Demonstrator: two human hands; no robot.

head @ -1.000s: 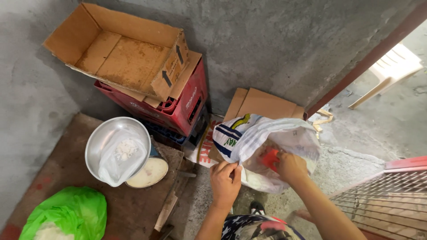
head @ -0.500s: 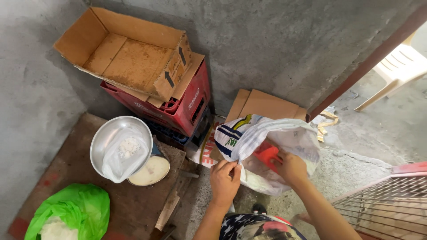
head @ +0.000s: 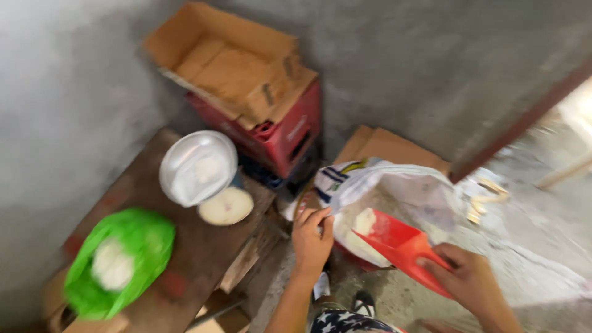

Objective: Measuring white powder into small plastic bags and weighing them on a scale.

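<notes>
In the blurred head view, lower right of frame, the right hand [head: 472, 280] grips a red scoop [head: 401, 246] holding white powder beside the open white sack [head: 401, 185] at centre right, whose rim the left hand [head: 311, 237] pinches.

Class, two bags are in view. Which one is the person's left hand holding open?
The white sack by the wall: the left hand grips its rim. The green bag lies apart on the wooden table, untouched.

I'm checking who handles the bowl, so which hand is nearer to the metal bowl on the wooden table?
Left. The left hand grips the white sack's edge, just right of the metal bowl. The right hand holds the red scoop farther right.
</notes>
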